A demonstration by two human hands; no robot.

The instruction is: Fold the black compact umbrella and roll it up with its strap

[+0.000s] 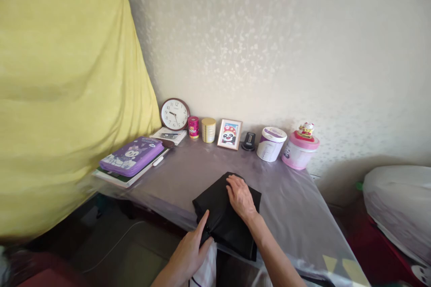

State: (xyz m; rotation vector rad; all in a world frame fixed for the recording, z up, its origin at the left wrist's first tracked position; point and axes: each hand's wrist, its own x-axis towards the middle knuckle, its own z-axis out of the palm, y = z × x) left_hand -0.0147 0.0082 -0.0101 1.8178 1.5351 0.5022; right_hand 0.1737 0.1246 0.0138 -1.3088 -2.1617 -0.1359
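A folded black item (224,215), perhaps a bag or cloth, lies on the table near its front edge, with a corner reaching past that edge. My left hand (195,244) grips its near left corner, the index finger stretched along the top and the thumb lower down. Some of the left fingers are hidden. My right hand (240,195) rests palm down on the far right part of the black item, its fingers extended and a little bent.
Along the wall stand a clock (175,114), a pink jar (193,127), a yellow tin (208,130), a panda picture frame (230,134) and two tubs (271,144). A purple case (133,157) lies on books at left. A yellow curtain (67,76) hangs beside the table.
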